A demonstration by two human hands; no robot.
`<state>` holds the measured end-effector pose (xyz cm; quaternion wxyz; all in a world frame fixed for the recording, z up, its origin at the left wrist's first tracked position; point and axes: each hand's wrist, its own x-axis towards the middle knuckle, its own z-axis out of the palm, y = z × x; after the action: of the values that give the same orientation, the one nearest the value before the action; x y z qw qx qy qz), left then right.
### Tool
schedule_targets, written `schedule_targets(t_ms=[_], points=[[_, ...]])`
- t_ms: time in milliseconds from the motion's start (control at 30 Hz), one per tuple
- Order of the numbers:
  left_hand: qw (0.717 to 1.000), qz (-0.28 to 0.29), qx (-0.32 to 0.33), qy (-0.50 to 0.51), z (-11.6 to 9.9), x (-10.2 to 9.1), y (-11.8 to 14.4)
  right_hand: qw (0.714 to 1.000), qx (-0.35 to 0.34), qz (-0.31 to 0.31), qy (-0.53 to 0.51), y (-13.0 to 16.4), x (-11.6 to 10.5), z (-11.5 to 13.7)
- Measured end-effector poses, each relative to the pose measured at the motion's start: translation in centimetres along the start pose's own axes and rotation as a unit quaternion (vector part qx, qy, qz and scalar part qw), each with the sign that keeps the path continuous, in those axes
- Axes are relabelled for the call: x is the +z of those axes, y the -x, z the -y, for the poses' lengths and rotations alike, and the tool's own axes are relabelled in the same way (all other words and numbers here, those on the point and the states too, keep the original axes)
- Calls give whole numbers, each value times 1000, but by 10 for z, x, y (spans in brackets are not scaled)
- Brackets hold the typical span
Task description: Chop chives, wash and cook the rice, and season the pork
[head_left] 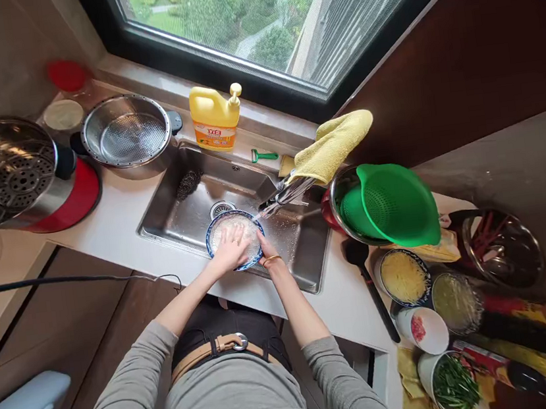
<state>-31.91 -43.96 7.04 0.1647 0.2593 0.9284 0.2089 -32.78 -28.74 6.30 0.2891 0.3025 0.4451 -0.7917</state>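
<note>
Two bare hands work at one bowl (208,235); the bowl, blue-patterned at the rim, is held at the front of the sink (302,244), just in front of the drain (222,209) as viewed; the right hand (268,256) is closed on the bowl's right side; the left hand (232,248) lies palm down inside it, fingers spread over white contents (228,222); whether those fingers pinch any of the contents cannot be told.

Possible faults: overflow, if water from the tap (273,204) exceeds what the bowl can hold; loss of contents over the rim, if the left hand presses or stirs too hard; a slip, if the wet rim turns in the single-sided right grip; a knock against the spout, which ends close to the rim, if the bowl is raised or shifted right; dripping, if the yellow cloth (333,147) slides off the tap.

Clearances: the near rim overlaps the sink's front edge in this view, so room toward the body is judged tight; bare steel extends right of the right hand; to the left, the basin is open as far as a dark scrubber (188,185) at the far-left corner.
</note>
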Motion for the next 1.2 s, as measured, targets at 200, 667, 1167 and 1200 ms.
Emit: schedule_targets(t_ms=[200, 667, 1167, 1200], points=[[998, -51, -8, 21, -3, -7, 15, 1000, -12, 7, 14, 9, 8, -7], [999, -22, 20, 38, -3, -17, 11, 999, -35, 5, -1, 0, -2, -10], [989, -58, -132, -45, -51, -4, -35, 986, -58, -50, -149, 8, -11, 14], [993, -38, -98, -54, -53, -4, -34, 985, -54, -53, -157, 11, -13, 14]])
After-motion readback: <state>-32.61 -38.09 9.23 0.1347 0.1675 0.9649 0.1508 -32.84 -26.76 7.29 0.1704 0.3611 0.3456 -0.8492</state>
